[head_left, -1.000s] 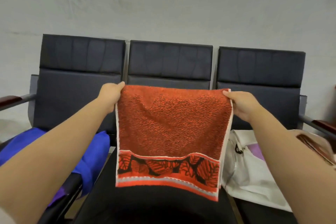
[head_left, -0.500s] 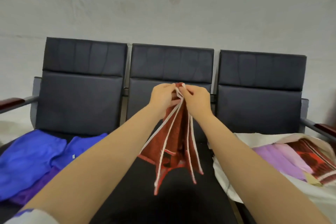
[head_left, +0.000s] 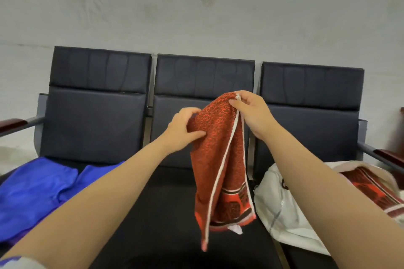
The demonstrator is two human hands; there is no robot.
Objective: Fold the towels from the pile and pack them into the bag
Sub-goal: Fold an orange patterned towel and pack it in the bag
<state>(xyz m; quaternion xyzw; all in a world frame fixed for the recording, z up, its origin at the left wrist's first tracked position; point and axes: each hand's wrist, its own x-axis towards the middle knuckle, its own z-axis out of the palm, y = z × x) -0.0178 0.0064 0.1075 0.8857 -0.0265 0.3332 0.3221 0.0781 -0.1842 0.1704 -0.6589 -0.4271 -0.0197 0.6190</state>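
Towels [head_left: 37, 190] in blue waited at left. Your left hand [head_left: 183, 126] had slid off the joined corners to clutch the red towel [head_left: 216, 159]; your right hand [head_left: 251, 111] pinched its top. Halved above the middle seat, it looked nearly ready for the bag [head_left: 282, 203].

Light was soft, even and shadowless; the wide lens bowed the edges, and detail was slightly soft throughout.

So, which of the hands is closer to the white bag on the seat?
The right. The right hand pinches the top of the red towel, above and slightly left of the bag. The left hand grips the towel further left, away from the bag.
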